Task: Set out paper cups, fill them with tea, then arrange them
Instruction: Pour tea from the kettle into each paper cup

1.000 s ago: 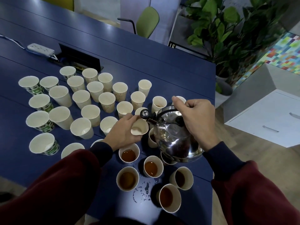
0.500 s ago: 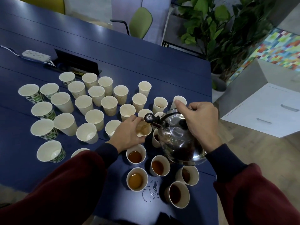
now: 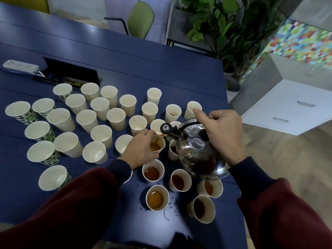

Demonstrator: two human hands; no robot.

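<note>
Right hand (image 3: 222,133) is gripping the kettle (image 3: 199,155), pouring into the cup (image 3: 158,145) that the left hand (image 3: 142,150) is clasping at centre. Filled cups (image 3: 155,198) are sitting at six o'clock, while many more empty cups (image 3: 100,108) are waiting toward ten.

Single head-worn view, angled forward and down, close over table (image 3: 161,65)

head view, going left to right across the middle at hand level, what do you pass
green-print empty cup → left hand gripping the cup being filled → kettle → white drawer cabinet; the right hand overlaps the kettle, so it is left out
</note>
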